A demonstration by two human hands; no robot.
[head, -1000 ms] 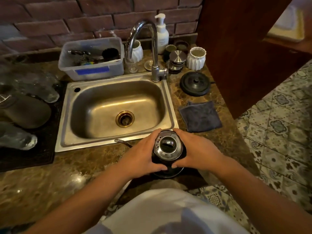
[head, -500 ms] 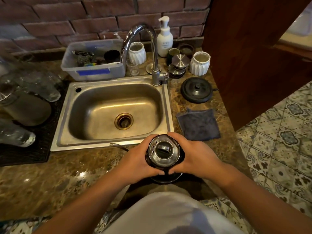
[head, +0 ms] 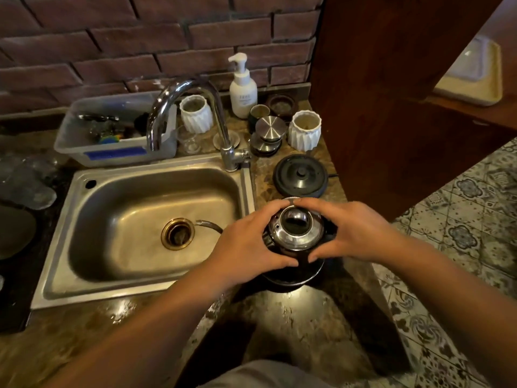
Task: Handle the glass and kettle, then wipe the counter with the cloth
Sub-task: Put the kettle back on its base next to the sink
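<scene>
Brown marbled stone counter [head: 84,340] holds rectangular stainless steel sink [head: 145,219]. Round black kettle base [head: 300,176] right of sink. Shiny steel kettle [head: 296,233] near counter's front edge, right of sink, gooseneck spout over basin. Left hand [head: 246,242] and right hand [head: 352,231] wrap fingers around kettle. Small clear stemmed glass [head: 190,138] behind sink, beside tap.

Both hands, the left [head: 251,242] and the right [head: 352,233], are covering the sides of the kettle [head: 295,232], so its body and handle are not showing. The spout [head: 208,225] is partly hiding behind the left hand. Glasses [head: 26,186] at the worktop's left edge are blurring and getting cut by the frame. The label on the soap bottle [head: 242,89] is staying too small to read. The contents of the plastic tub [head: 112,133] are too dark to tell.
</scene>
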